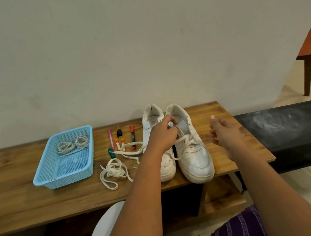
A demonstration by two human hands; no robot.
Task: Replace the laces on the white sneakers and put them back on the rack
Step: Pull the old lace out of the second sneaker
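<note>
While the pair of white leather low-top sneakers (176, 146) stands toes-toward-camera on the brown wood-grain bench (24, 180), entries run as follows.

1. Left hand (164, 136): fingers curled, pinching the worn cream lace (189, 143) at the tongue of the sneaker at 3 o'clock of the pair. That shoe is part-laced; its neighbour looks unlaced.
2. Right hand (226, 130): at 3 o'clock of the shoes, clear of them, fingers loosely bent, holding nothing visible; blurred.
3. Loose cream lace (114, 171): heaped at 9 o'clock of the shoes, w/ a 2nd strand trailing toward the pens.
4. Pale blue perforated plastic basket (42, 178): further along at 9 o'clock, two coiled cream flat laces (73, 144) inside, prob. the replacements.
5. Markers & small pens (132, 137): row at 10 o'clock of the shoes.
6. Black fabric-shelf rack (284, 128): at 3 o'clock, beside bench end.

Risks (judgement): w/ shoe unsteadied, a hard tug could drag it or tip it off the front edge; lace may snag in eyelets; old & new laces look alike, easy mix-up. Trailing strand could sweep the pens.
</note>
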